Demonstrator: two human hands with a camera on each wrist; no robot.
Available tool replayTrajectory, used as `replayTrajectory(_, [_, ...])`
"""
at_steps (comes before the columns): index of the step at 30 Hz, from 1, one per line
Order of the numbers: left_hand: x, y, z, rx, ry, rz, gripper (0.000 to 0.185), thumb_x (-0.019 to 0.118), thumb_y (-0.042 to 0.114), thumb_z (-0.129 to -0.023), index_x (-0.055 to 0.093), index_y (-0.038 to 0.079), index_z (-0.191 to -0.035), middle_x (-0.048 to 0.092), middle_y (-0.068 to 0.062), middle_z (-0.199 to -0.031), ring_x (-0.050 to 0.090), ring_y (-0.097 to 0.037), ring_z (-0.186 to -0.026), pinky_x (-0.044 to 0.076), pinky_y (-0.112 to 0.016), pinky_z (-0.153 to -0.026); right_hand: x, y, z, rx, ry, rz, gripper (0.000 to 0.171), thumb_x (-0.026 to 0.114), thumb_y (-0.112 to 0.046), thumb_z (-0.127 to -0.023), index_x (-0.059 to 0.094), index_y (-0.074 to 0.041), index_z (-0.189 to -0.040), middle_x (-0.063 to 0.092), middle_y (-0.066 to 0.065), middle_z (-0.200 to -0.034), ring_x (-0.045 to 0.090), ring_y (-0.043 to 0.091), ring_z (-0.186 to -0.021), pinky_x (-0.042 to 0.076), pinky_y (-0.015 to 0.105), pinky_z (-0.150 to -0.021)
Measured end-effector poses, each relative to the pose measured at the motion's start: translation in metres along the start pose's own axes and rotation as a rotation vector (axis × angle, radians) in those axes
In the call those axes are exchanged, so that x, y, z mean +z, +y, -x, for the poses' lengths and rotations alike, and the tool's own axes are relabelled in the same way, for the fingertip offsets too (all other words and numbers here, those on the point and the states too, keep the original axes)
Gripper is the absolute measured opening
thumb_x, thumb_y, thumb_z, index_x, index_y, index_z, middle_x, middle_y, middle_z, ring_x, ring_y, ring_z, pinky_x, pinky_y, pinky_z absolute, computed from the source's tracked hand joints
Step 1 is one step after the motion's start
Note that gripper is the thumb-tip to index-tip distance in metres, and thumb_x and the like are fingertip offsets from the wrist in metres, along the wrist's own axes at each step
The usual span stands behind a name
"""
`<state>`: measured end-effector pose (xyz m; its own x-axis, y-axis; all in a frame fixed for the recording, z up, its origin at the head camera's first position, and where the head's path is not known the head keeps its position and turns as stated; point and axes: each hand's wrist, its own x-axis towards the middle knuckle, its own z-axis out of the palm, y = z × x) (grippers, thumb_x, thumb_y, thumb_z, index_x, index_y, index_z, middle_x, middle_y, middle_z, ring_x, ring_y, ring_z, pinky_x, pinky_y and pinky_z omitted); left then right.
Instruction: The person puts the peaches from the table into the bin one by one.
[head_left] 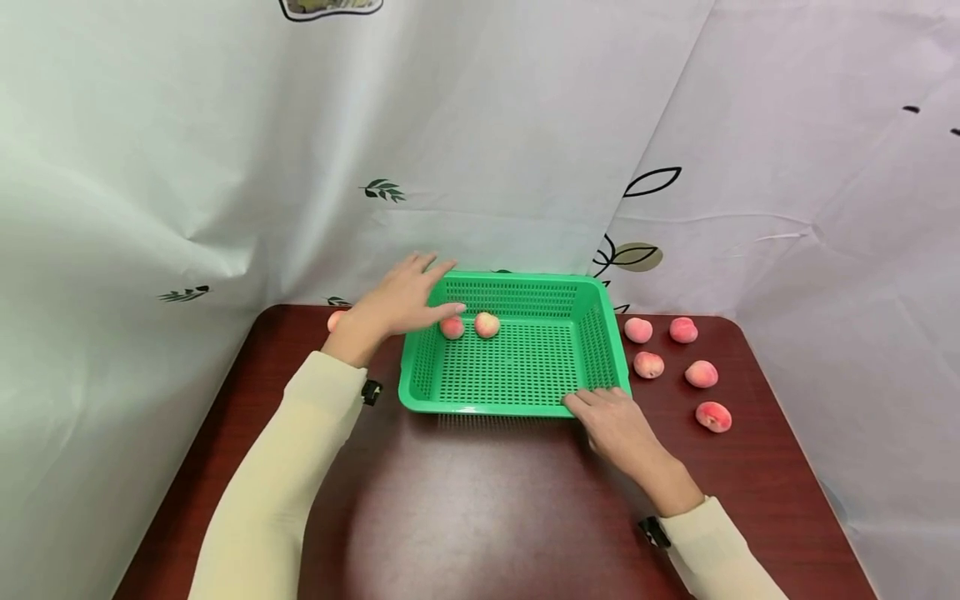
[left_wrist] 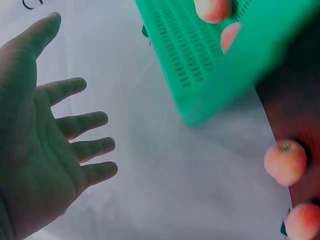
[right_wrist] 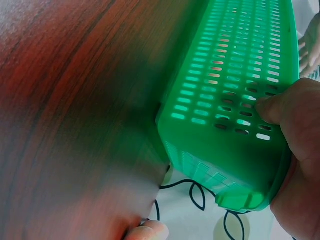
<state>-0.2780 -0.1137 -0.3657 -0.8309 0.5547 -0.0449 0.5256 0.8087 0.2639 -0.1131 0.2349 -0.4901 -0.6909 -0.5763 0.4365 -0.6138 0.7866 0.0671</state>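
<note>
A green perforated plastic basket (head_left: 510, 409) sits toward the back of the table, with two peaches (head_left: 487, 325) inside near its left end. At its near right corner my right hand (head_left: 617, 427) grips the rim, the thumb (right_wrist: 272, 109) against the outer wall in the right wrist view. My left hand (head_left: 405, 298) is over the basket's far left corner, fingers spread and holding nothing. The left wrist view shows that hand's bare palm (left_wrist: 45, 155), apart from the basket. Part of another peach (head_left: 335, 320) shows behind the left wrist.
Several peaches (head_left: 701, 374) lie on the dark red wooden table (head_left: 465, 508) to the right of the basket. Two peaches (left_wrist: 285, 162) appear left of it in the left wrist view. A pale patterned cloth (head_left: 487, 150) hangs behind the table and along its sides.
</note>
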Motion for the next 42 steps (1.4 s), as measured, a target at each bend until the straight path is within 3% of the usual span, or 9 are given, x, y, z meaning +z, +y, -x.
replayTrajectory(7, [0.002,-0.029,0.021,-0.079,0.063,0.050,0.073,0.049,0.055,-0.104,0.031,0.014,-0.162,0.028,-0.025,-0.166,0.024,-0.044,-0.155,0.022,-0.064,-0.122,0.000,0.000,-0.001,0.005,-0.005,0.002,0.022,0.054,0.007,-0.080,0.053,-0.013,-0.087,0.053,-0.001,-0.072,0.053,0.024,-0.063,0.036,0.034,-0.060])
replayTrajectory(12, [0.007,-0.048,0.033,-0.157,0.073,0.086,0.068,0.046,0.049,-0.107,0.029,0.014,-0.163,0.028,-0.024,-0.166,0.025,-0.045,-0.154,0.023,-0.066,-0.120,0.000,0.000,-0.001,0.003,-0.004,0.000,0.021,0.054,0.007,-0.081,0.054,-0.013,-0.088,0.054,-0.001,-0.073,0.054,0.025,-0.064,0.037,0.035,-0.060])
replayTrajectory(20, [0.016,-0.077,0.046,-0.221,0.079,0.119,0.070,0.059,0.039,-0.103,0.033,0.009,-0.160,0.032,-0.025,-0.162,0.030,-0.048,-0.149,0.028,-0.065,-0.118,0.001,0.000,0.000,0.006,-0.004,0.001,0.022,0.055,0.006,-0.082,0.056,-0.014,-0.091,0.057,-0.001,-0.077,0.057,0.025,-0.066,0.040,0.037,-0.062])
replayTrajectory(30, [0.034,-0.109,0.057,-0.289,0.018,0.127,0.072,0.065,0.029,-0.099,0.034,0.001,-0.157,0.033,-0.031,-0.158,0.035,-0.052,-0.142,0.034,-0.066,-0.112,0.002,0.001,-0.001,0.003,-0.003,-0.007,0.022,0.057,0.006,-0.082,0.056,-0.013,-0.092,0.057,0.000,-0.077,0.057,0.026,-0.067,0.039,0.037,-0.061])
replayTrajectory(35, [0.039,-0.122,0.058,-0.334,-0.021,0.137,0.077,0.067,0.034,-0.098,0.031,0.003,-0.159,0.029,-0.032,-0.161,0.027,-0.053,-0.149,0.028,-0.068,-0.116,0.002,0.000,-0.001,0.007,-0.004,-0.009,0.020,0.055,0.006,-0.083,0.056,-0.013,-0.091,0.057,0.000,-0.076,0.057,0.025,-0.065,0.038,0.036,-0.061])
replayTrajectory(42, [0.047,-0.136,0.058,-0.364,-0.044,0.127,0.083,0.070,0.038,-0.095,0.032,0.000,-0.158,0.030,-0.035,-0.158,0.030,-0.053,-0.146,0.029,-0.067,-0.116,0.001,-0.001,-0.001,0.011,-0.008,-0.010,0.022,0.055,0.007,-0.083,0.056,-0.014,-0.091,0.057,-0.001,-0.075,0.057,0.024,-0.065,0.036,0.034,-0.060])
